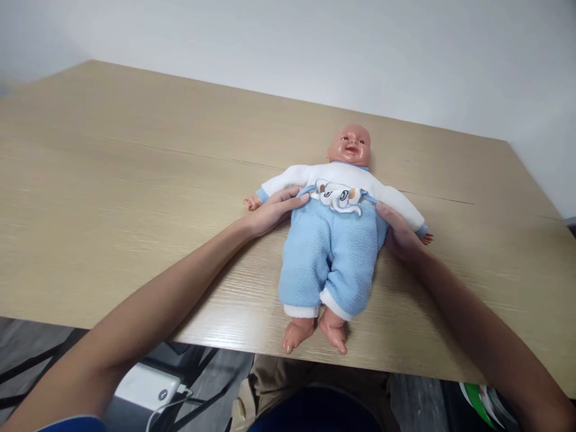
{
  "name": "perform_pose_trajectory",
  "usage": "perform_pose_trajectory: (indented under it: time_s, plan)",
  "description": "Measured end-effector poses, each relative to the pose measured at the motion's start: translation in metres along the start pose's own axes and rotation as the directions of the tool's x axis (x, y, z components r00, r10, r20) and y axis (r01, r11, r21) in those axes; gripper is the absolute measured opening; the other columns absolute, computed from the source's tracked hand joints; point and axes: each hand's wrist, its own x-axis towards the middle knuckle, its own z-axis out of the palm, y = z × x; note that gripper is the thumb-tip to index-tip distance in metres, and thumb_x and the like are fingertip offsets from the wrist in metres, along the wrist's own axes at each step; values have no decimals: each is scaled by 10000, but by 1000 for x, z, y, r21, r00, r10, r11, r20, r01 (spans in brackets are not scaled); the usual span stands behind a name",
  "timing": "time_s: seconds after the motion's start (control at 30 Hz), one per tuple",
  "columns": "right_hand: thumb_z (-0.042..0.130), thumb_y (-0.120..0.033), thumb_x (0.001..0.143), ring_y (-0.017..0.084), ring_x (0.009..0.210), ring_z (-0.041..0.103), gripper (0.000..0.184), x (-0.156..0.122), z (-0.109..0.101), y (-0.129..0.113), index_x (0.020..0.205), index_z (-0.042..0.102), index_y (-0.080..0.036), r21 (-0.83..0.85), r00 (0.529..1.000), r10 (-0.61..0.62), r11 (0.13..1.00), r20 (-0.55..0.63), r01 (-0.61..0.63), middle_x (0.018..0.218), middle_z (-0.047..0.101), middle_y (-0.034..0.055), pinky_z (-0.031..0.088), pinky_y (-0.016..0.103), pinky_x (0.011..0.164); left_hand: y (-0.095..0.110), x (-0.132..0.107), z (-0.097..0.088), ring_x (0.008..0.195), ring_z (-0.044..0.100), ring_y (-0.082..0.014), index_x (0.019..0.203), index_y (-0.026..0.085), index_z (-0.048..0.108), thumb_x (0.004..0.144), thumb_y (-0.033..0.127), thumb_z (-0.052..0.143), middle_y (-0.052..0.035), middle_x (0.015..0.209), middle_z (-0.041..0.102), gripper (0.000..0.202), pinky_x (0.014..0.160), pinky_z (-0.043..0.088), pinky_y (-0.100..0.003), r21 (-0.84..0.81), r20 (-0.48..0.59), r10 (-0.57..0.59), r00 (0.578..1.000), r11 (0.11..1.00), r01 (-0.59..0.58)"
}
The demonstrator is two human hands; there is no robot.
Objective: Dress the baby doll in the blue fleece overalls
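Observation:
A baby doll (352, 147) lies on its back on the wooden table, its head away from me and its bare feet near the front edge. It wears a white long-sleeved top (351, 174) and blue fleece trousers (308, 258) with white cuffs. A white animal-face patch (339, 197) sits at the waist. My left hand (275, 211) grips the trousers at the waist on the left side, thumb on top. On the opposite side, my right hand (399, 233) holds the trousers' waist, its thumb at the edge and its other fingers mostly hidden.
The wooden table (135, 198) stretches to a pale wall (288, 48) behind it. Below the front edge, a white power bank (146, 387) with a cable lies at the left. A green and white object (479, 402) is partly visible at the lower right.

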Motion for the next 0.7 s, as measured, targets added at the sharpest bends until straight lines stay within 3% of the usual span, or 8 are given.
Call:
perform_pose_trajectory:
  time_s: [0.07, 0.17, 0.3, 0.4, 0.53, 0.63, 0.7]
  plan:
    - [896, -763, 865, 345, 1075, 761, 469, 0, -9, 1, 946, 727, -333, -56, 999, 10, 998, 35, -8, 963, 794, 21, 644, 505, 1055, 4, -2, -10, 987, 673, -230, 1048, 191, 794, 935, 566, 891, -61, 1062, 753, 404, 923, 524, -339, 62, 16, 12, 1000, 998, -13]
    - [841, -732, 940, 325, 1098, 761, 440, -3, -30, -2, 1025, 763, -308, -173, 989, 27, 985, 144, -2, 1025, 802, 24, 634, 482, 1070, 12, -4, -31, 1102, 673, -261, 1047, 210, 807, 928, 452, 854, -56, 1104, 757, 273, 1017, 535, -372, 228, 95, 0, 995, 973, -22]
    - [845, -671, 975, 338, 1191, 748, 397, -9, -53, -9, 1098, 798, -297, -373, 942, -49, 910, 331, 178, 1169, 812, 58, 618, 498, 1133, 14, -4, -51, 1162, 722, -280, 1191, 221, 813, 904, 410, 929, -83, 1231, 787, 363, 1067, 579, -419, 351, 256, -33, 966, 934, -62]
    - [905, -609, 945, 369, 1285, 729, 430, -13, -58, -11, 1218, 799, -294, -458, 895, -104, 830, 434, 319, 1314, 792, 100, 598, 537, 1187, 10, -3, -51, 1223, 749, -289, 1269, 224, 801, 902, 428, 977, -116, 1317, 789, 455, 1116, 592, -439, 344, 324, 7, 946, 931, -125]
    - [998, -526, 848, 411, 1347, 710, 532, -13, -54, -10, 1269, 788, -279, -513, 897, -126, 783, 424, 352, 1373, 779, 126, 554, 569, 1246, 12, -4, -42, 1296, 752, -312, 1305, 226, 841, 915, 477, 972, -130, 1345, 802, 482, 1193, 567, -480, 355, 358, 3, 934, 924, -139]
    - [1064, -449, 729, 426, 1432, 680, 544, -13, -48, -8, 1181, 810, -284, -433, 933, -117, 862, 340, 265, 1389, 802, 109, 489, 561, 1316, 15, -5, -37, 1296, 753, -328, 1276, 227, 874, 917, 538, 961, -123, 1281, 825, 483, 1206, 554, -499, 357, 363, 8, 932, 922, -148]
    - [1065, -374, 646, 413, 1408, 699, 496, -13, -42, -4, 1065, 815, -287, -282, 966, -83, 947, 246, 153, 1282, 838, 83, 494, 546, 1311, 14, -5, -36, 1281, 752, -325, 1227, 230, 887, 916, 573, 956, -111, 1235, 835, 468, 1202, 545, -484, 336, 359, 24, 933, 929, -153]
